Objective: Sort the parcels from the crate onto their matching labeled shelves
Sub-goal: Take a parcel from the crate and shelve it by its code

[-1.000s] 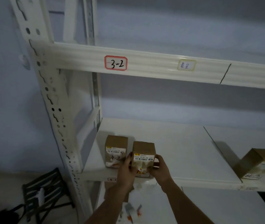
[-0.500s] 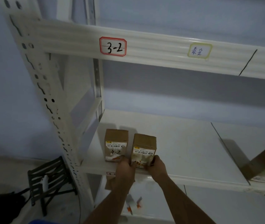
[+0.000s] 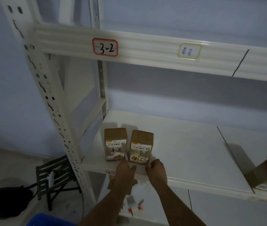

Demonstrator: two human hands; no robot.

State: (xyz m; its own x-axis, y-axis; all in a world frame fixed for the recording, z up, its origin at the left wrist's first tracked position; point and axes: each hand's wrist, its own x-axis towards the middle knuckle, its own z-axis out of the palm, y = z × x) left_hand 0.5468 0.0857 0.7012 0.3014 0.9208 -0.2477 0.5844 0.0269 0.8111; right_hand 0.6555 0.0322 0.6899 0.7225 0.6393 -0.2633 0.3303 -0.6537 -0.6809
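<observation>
Two brown cardboard parcels marked 4-2 stand on the white metal shelf labeled 4-2; left hand and right hand hold nothing, loosely curled. Crate contents unseen.

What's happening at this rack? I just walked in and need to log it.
A person is sorting parcels. Two boxes marked 4-2, the left box and the right box, stand side by side on the shelf. The left hand and right hand sit just below the right box, no grip on it.
</observation>
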